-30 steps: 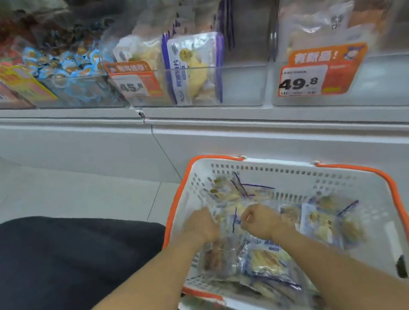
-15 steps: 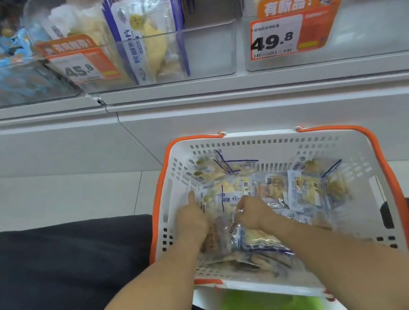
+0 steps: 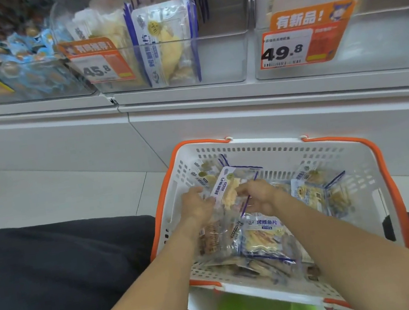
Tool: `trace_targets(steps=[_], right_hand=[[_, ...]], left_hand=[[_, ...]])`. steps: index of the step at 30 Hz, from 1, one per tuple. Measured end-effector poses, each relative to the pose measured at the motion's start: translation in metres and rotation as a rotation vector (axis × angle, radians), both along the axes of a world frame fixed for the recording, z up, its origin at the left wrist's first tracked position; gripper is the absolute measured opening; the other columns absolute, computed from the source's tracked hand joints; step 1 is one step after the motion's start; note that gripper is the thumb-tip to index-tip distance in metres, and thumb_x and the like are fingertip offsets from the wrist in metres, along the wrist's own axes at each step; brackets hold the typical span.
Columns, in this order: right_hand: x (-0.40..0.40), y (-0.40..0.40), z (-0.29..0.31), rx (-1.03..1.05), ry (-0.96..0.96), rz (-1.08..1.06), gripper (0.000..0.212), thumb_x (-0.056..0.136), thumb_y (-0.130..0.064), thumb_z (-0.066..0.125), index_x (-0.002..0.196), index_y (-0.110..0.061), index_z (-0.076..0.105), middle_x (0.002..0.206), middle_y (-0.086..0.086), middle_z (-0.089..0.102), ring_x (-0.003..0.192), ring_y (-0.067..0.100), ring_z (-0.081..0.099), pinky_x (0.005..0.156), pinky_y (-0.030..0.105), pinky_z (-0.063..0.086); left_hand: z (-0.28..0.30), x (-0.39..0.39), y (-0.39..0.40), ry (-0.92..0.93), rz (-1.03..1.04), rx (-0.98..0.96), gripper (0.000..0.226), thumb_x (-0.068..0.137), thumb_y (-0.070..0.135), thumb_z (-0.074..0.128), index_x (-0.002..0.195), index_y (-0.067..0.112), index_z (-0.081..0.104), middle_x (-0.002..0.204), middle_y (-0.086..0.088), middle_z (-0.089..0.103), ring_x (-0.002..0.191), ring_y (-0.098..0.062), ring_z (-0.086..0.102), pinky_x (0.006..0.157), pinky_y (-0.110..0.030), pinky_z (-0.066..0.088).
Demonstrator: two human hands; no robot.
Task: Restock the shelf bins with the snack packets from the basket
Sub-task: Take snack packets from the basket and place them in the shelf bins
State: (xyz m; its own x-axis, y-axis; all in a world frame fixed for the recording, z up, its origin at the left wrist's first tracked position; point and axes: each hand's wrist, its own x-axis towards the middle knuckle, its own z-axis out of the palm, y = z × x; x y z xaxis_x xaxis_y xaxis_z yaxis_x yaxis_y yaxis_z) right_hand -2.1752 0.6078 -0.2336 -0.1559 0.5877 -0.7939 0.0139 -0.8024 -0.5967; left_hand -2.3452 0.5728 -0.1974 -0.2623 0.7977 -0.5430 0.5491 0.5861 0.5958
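1. We hold one fish-slice packet (image 3: pixel 226 190) between both hands, tilted, above the loose packets in the basket (image 3: pixel 263 146): left hand (image 3: pixel 197 205) pinches its left edge, right hand (image 3: pixel 258 195) its right.
2. We should lift it straight up, clear of the far orange rim.
3. The clear bin (image 3: pixel 220 56) up on the shelf, far from us, has open room right of its standing packets.

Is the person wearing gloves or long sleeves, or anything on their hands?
No. The left hand and right hand are bare, with no gloves, rings, watch or bracelets showing. Both forearms are bare too; no sleeve shows on either arm in this view. Dark clothing covers the lap beneath the arms.
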Motion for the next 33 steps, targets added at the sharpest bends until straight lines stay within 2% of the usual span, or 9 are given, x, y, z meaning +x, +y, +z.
trace_targets(steps=[3, 7, 12, 16, 19, 22, 25, 28, 33], right_hand=[[0.015, 0.007, 0.014, -0.029, 0.171, 0.079, 0.004, 0.098, -0.010, 0.060, 0.098, -0.007, 0.063, 0.094, 0.008, 0.060, 0.084, 0.026, 0.063, 0.088, 0.046, 0.057], [0.025, 0.012, 0.038, -0.002, 0.314, 0.159, 0.014, 0.097, -0.007, 0.059, 0.111, -0.006, 0.063, 0.090, 0.005, 0.067, 0.077, 0.021, 0.069, 0.071, 0.040, 0.060], [0.027, 0.024, 0.068, 0.173, 0.228, 0.247, 0.025, 0.088, -0.001, 0.071, 0.112, 0.002, 0.067, 0.103, 0.017, 0.073, 0.093, 0.026, 0.070, 0.094, 0.051, 0.056], [0.017, 0.024, 0.096, 0.304, 0.338, 0.217, 0.038, 0.087, -0.001, 0.072, 0.112, -0.028, 0.072, 0.106, 0.017, 0.073, 0.094, 0.026, 0.071, 0.092, 0.046, 0.058], [0.006, 0.027, 0.125, 0.461, 0.348, 0.201, 0.028, 0.086, -0.004, 0.074, 0.099, -0.028, 0.077, 0.096, 0.018, 0.074, 0.092, 0.030, 0.072, 0.084, 0.045, 0.060], [-0.010, 0.035, 0.168, 0.727, 0.235, 0.129, 0.037, 0.086, -0.004, 0.076, 0.121, -0.014, 0.069, 0.078, 0.015, 0.071, 0.077, 0.028, 0.073, 0.073, 0.043, 0.062], [-0.020, 0.044, 0.217, 1.045, 0.042, 0.102, 0.014, 0.086, -0.008, 0.077, 0.092, -0.019, 0.070, 0.070, 0.004, 0.072, 0.069, 0.018, 0.073, 0.066, 0.034, 0.062], [-0.024, 0.056, 0.263, 1.448, -0.324, 0.033, 0.023, 0.086, -0.020, 0.079, 0.080, -0.032, 0.061, 0.072, -0.006, 0.070, 0.068, 0.008, 0.066, 0.064, 0.017, 0.052], [-0.031, 0.098, 0.305, 1.782, -0.575, -0.080, 0.004, 0.088, -0.018, 0.074, 0.088, -0.016, 0.070, 0.079, -0.010, 0.062, 0.071, 0.010, 0.058, 0.068, 0.032, 0.054]], left_hand=[[0.011, -0.010, 0.007, -0.150, 0.059, -0.017, 0.050, 0.098, 0.030, 0.062, 0.141, 0.010, 0.047, 0.137, -0.008, 0.054, 0.113, -0.022, 0.058, 0.087, -0.032, 0.051], [0.023, -0.013, 0.013, -0.297, -0.014, 0.044, 0.020, 0.098, 0.026, 0.063, 0.112, 0.014, 0.069, 0.112, 0.000, 0.071, 0.104, -0.019, 0.066, 0.094, -0.043, 0.056], [0.058, -0.017, 0.024, -0.122, -0.144, 0.227, 0.014, 0.099, 0.019, 0.060, 0.090, 0.009, 0.065, 0.094, -0.005, 0.071, 0.085, -0.016, 0.062, 0.076, -0.029, 0.048], [0.100, -0.024, 0.035, 0.085, -0.284, 0.327, 0.022, 0.100, 0.017, 0.057, 0.079, 0.016, 0.056, 0.077, 0.001, 0.064, 0.070, -0.019, 0.057, 0.062, -0.030, 0.040], [0.140, -0.027, 0.039, 0.158, -0.292, 0.434, 0.018, 0.101, 0.019, 0.055, 0.083, 0.016, 0.057, 0.077, 0.002, 0.063, 0.069, -0.018, 0.057, 0.060, -0.030, 0.041], [0.183, -0.036, 0.048, 0.179, -0.267, 0.622, 0.011, 0.100, 0.019, 0.056, 0.094, 0.015, 0.064, 0.089, 0.001, 0.071, 0.082, -0.021, 0.066, 0.074, -0.036, 0.053], [0.231, -0.044, 0.059, 0.283, -0.312, 0.777, 0.012, 0.099, 0.023, 0.057, 0.104, 0.018, 0.067, 0.090, 0.007, 0.068, 0.086, -0.017, 0.064, 0.077, -0.036, 0.052], [0.271, -0.053, 0.077, 0.420, -0.342, 0.985, 0.024, 0.096, 0.027, 0.063, 0.118, 0.017, 0.063, 0.109, 0.002, 0.064, 0.103, -0.017, 0.057, 0.086, -0.033, 0.044], [0.288, -0.077, 0.122, 0.612, -0.366, 0.987, 0.059, 0.090, 0.037, 0.069, 0.139, 0.013, 0.047, 0.138, -0.010, 0.048, 0.130, -0.030, 0.041, 0.108, -0.047, 0.036]])
